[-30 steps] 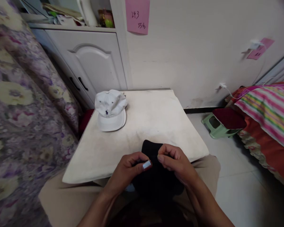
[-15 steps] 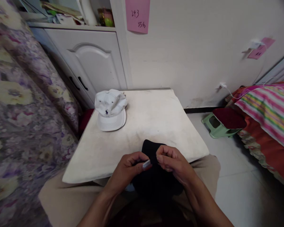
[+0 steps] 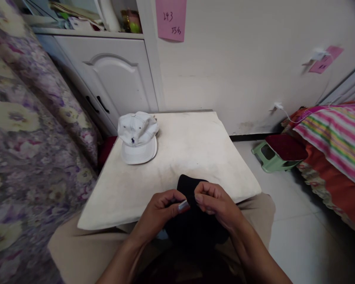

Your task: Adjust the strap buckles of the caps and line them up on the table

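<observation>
A black cap [image 3: 192, 232] rests on my lap, and its brim reaches over the near edge of the table. Above it, my left hand [image 3: 162, 207] is closed in a pinch, with a small shiny silver piece [image 3: 183, 205] at the thumb tip. I cannot tell what kind of thing that piece is. Just to the right, my right hand [image 3: 214, 201] also pinches thumb against fingers over the black cap; anything between those fingertips is too small to make out. A white cap [image 3: 138, 136] with a small dark logo sits at the table's far left, apart from both hands.
The cream-covered table [image 3: 192, 138] stands in front of my knees, against the wall. A floral curtain [image 3: 32, 150] hangs at left beside a white cabinet [image 3: 112, 75]. On the right are a green stool [image 3: 268, 159] and a bed with a striped cover [image 3: 337, 130].
Almost nothing differs. Both hands keep their pinch over the black cap, and the whole view has shifted very slightly.
</observation>
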The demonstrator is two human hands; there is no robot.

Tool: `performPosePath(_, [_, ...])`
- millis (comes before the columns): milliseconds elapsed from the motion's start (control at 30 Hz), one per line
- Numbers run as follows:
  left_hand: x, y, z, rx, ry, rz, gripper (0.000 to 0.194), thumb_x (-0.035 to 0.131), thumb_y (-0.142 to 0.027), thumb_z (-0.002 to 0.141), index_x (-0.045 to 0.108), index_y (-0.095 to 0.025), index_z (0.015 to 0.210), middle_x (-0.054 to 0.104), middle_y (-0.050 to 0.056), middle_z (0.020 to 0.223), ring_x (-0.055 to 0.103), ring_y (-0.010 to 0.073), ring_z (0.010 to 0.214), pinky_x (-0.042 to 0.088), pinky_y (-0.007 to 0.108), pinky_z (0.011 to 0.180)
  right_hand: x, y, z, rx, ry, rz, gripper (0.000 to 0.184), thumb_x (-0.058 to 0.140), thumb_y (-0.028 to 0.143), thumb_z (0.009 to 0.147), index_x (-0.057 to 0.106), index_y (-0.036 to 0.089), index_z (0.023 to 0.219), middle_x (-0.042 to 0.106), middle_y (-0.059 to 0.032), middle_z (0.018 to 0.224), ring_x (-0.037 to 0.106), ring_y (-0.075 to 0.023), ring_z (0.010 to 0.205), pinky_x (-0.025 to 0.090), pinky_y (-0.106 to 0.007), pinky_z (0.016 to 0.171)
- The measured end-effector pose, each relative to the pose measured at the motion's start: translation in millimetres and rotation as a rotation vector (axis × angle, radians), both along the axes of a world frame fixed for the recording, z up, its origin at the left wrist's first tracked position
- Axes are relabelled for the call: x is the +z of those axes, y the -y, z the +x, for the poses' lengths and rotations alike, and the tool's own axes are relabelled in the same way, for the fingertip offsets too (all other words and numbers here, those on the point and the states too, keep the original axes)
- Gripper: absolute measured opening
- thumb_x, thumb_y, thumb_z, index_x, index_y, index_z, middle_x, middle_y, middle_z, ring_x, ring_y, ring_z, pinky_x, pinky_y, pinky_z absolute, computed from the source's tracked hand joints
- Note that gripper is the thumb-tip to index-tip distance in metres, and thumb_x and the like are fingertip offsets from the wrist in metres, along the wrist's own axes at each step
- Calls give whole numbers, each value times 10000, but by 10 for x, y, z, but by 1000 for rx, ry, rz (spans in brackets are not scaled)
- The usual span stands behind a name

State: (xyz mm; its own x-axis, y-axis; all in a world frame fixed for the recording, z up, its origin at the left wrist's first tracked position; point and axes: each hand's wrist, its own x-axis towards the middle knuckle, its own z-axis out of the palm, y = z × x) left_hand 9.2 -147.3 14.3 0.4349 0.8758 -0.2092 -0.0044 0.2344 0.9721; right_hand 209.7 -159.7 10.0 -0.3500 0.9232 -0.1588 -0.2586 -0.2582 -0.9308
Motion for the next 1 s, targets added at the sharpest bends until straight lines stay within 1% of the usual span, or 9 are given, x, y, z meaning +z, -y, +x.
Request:
performPosePath(167, [30, -5, 14, -1, -23, -7, 169, 758, -333, 770, 716, -170, 786, 600, -26, 660, 460, 97, 589, 362, 218, 575, 4, -15, 26, 32, 11, 8, 234, 712, 362, 819, 595, 167, 765, 491, 56, 565, 268, -63, 464, 132, -218, 429])
performPosePath(333, [45, -11, 20, -18, -34, 8, 176, 754, -338, 762, 715, -167, 767, 593, -24, 644, 453, 100, 582, 352, 220, 566, 18, -51, 73, 96, 75, 35, 203, 693, 344, 822, 598, 173, 769, 524, 47, 575, 301, -71, 472, 156, -217, 436])
performPosePath(400, [26, -15, 12, -26, -50, 21, 174, 749, -336, 770, 718, -166, 773, 597, -21, 652, 455, 103, 588, 348, 220, 565, 44, -62, 89, 118, 125, 73, 183, 678, 339, 836, 614, 174, 788, 558, 36, 602, 338, -77, 489, 190, -216, 450])
performPosePath(467, [3, -18, 3, -33, -45, 33, 174, 746, -339, 780, 725, -168, 797, 608, -17, 672, 462, 105, 599, 348, 219, 569, 74, -74, 97, 118, 176, 127, 178, 678, 337, 842, 630, 174, 789, 585, 23, 629, 409, -90, 536, 250, -217, 486])
performPosePath(567, [-18, -17, -1, -48, -36, 38, 170, 745, -337, 790, 726, -169, 809, 613, -20, 675, 463, 102, 600, 347, 215, 573, 96, -93, 97, 114, 192, 171, 178, 686, 324, 841, 635, 170, 768, 590, 21, 628, 475, -103, 596, 312, -222, 548])
performPosePath(667, [-9, -12, 7, -43, -54, 40, 165, 749, -328, 788, 714, -167, 792, 607, -26, 660, 461, 99, 592, 341, 212, 567, 73, -110, 91, 161, 140, 119, 187, 686, 334, 839, 629, 166, 779, 573, 33, 605, 410, -81, 528, 259, -212, 493])
performPosePath(800, [19, -8, 23, -25, -78, 44, 152, 743, -312, 787, 700, -166, 777, 596, -25, 655, 459, 104, 587, 325, 213, 546, 19, -123, 67, 219, -10, -41, 246, 713, 379, 802, 602, 160, 781, 549, 49, 579, 278, -48, 438, 148, -210, 425])
performPosePath(900, [28, -13, 31, -28, -71, 58, 137, 739, -294, 784, 692, -167, 761, 586, -29, 649, 448, 101, 586, 323, 213, 546, -2, -130, 44, 231, -62, -110, 272, 733, 387, 777, 590, 156, 775, 535, 55, 564, 252, -37, 422, 123, -206, 415])
performPosePath(1000, [23, -20, 36, -35, -50, 64, 126, 738, -288, 789, 690, -172, 773, 587, -36, 652, 439, 93, 586, 329, 210, 558, -4, -139, 47, 233, -37, -90, 250, 720, 370, 779, 590, 157, 765, 532, 54, 566, 269, -38, 427, 135, -204, 417])
